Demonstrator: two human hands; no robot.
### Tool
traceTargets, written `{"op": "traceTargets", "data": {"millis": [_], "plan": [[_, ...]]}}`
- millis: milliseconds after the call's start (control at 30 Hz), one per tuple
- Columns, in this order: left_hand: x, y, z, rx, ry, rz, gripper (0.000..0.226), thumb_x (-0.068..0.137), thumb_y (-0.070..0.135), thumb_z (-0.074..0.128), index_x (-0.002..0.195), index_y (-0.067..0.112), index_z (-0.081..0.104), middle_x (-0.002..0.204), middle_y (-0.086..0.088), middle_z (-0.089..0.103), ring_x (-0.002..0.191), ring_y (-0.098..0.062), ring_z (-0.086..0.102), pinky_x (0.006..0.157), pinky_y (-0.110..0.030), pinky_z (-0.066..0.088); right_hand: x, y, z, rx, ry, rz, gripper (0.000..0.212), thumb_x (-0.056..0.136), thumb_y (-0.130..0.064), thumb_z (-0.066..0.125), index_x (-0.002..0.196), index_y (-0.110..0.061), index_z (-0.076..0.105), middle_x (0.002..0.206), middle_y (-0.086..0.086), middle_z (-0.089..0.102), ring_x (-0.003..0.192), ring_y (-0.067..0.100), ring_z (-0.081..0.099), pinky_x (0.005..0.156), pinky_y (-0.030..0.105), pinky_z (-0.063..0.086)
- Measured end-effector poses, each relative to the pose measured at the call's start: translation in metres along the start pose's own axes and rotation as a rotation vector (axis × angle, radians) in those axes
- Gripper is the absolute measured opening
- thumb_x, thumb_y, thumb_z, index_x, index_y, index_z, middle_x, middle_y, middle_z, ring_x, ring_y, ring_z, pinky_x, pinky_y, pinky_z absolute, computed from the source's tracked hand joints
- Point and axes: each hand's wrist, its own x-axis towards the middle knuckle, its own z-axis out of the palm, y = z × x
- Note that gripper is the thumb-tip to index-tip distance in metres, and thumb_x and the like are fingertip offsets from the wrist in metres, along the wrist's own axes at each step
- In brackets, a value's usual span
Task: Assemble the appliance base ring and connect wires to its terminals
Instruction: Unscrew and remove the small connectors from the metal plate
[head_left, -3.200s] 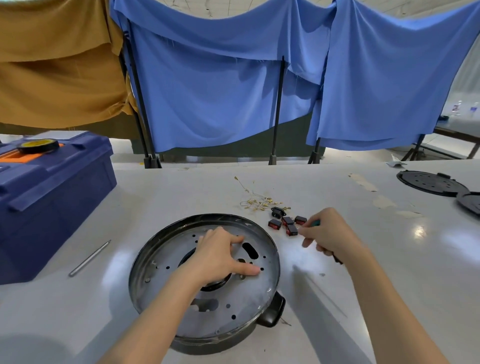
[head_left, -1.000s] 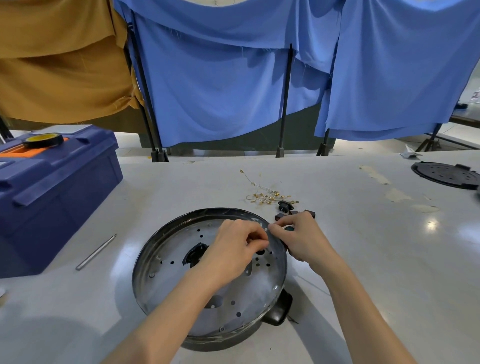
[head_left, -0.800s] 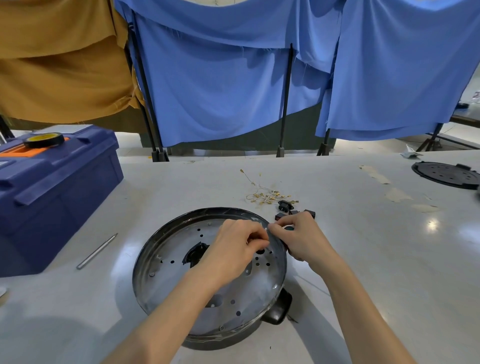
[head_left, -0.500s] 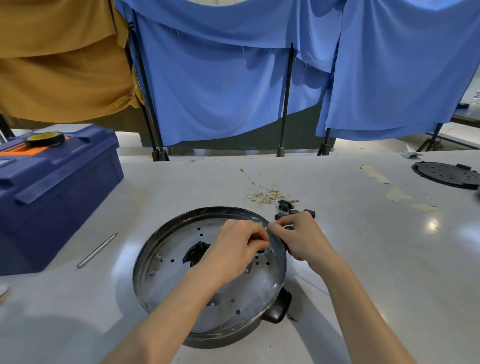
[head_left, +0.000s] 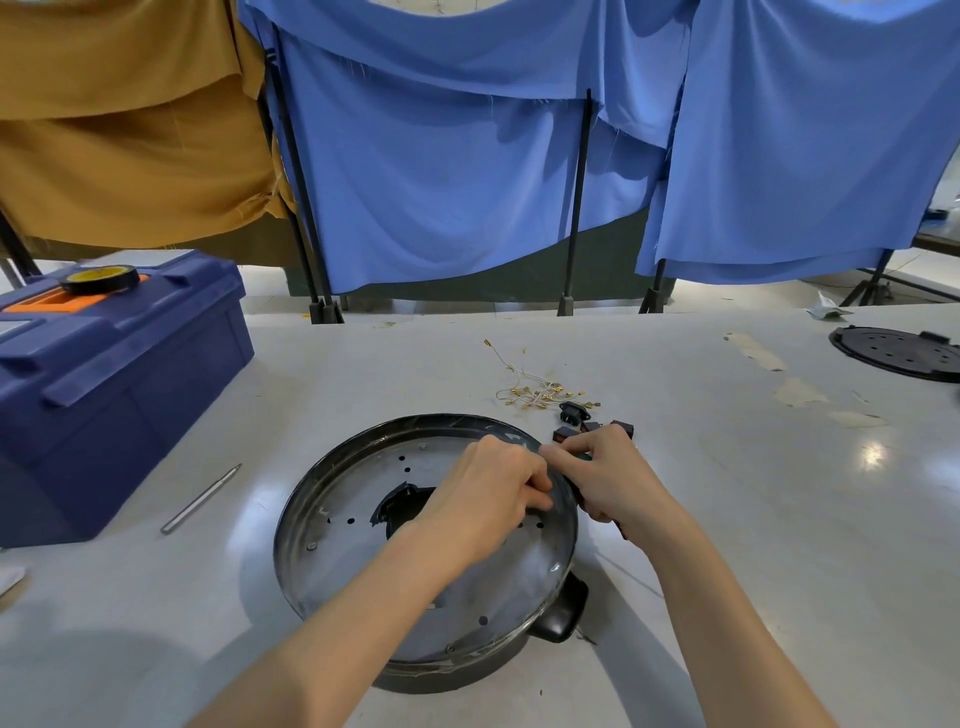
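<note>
Your left hand (head_left: 488, 493) is over the base (head_left: 363, 519), fingers curled, tips pinched together at its far-right rim. Can't tell what's between them, if anything. Your right hand (head_left: 610, 478) meets it from just outside the rim, wrapped round a dark tool (head_left: 622, 531); the tool's end pokes out below the palm.

The base lies flat on the table (head_left: 727, 519) straight in front of you, perforated plate up, black handle (head_left: 561, 616) at near right. Small black parts (head_left: 563, 434) sit just beyond your right hand, wires (head_left: 535, 392) with gold terminals beyond those.

A metal pin (head_left: 200, 500) lies left of the base, then the blue toolbox (head_left: 114, 384) with a tape roll (head_left: 101, 278) on top. A black disc (head_left: 898, 353) is at far right.
</note>
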Motion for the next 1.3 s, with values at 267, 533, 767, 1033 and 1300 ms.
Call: {"op": "traceTargets", "data": {"millis": [267,533,767,1033,1300], "plan": [[0.009,-0.004,-0.005,-0.108,-0.086,-0.084,0.018,0.087,0.000,0.063,0.099,0.008,0.075,0.089,-0.012,0.073,0.084,-0.019,0.067,0.077,-0.030,0.054,0.000,0.001,0.000,0.017,-0.009,0.015,0.038,0.094,-0.019,0.059,0.073,0.013,0.062,0.033,-0.006,0.031,0.031,0.012,0.021,0.036,0.016,0.016],[0.015,0.000,-0.001,-0.231,-0.030,-0.220,0.013,0.069,0.007,0.081,0.069,0.019,0.075,0.060,0.009,0.062,0.061,-0.004,0.057,0.059,-0.018,0.047,0.000,0.002,-0.002,0.048,-0.044,0.031,0.039,0.095,-0.021,0.058,0.061,-0.004,0.061,0.032,-0.007,0.032,0.032,0.013,0.021,0.037,0.015,0.017],[0.017,0.003,0.004,-0.115,-0.018,-0.220,0.033,0.067,0.010,0.081,0.052,0.028,0.059,0.058,0.011,0.057,0.058,-0.008,0.053,0.056,-0.021,0.042,0.003,0.005,-0.002,0.099,-0.060,0.038,0.036,0.093,-0.022,0.060,0.064,-0.001,0.063,0.033,-0.006,0.033,0.033,0.014,0.020,0.038,0.016,0.016],[0.000,0.000,-0.004,0.031,-0.117,-0.062,0.004,0.082,0.007,0.070,0.078,0.006,0.068,0.090,-0.006,0.063,0.087,-0.019,0.057,0.071,-0.024,0.043,0.004,0.009,-0.002,0.117,-0.057,0.059,0.039,0.095,-0.026,0.060,0.068,0.003,0.063,0.034,-0.006,0.035,0.032,0.013,0.023,0.038,0.016,0.018],[-0.006,0.000,0.002,0.163,-0.109,0.031,0.007,0.087,0.017,0.065,0.085,0.012,0.070,0.101,0.001,0.055,0.099,-0.019,0.045,0.085,-0.036,0.038,0.004,0.009,0.001,0.148,-0.046,0.053,0.057,0.095,-0.028,0.061,0.040,-0.020,0.049,0.034,-0.005,0.034,0.033,0.015,0.023,0.039,0.016,0.018]]}}
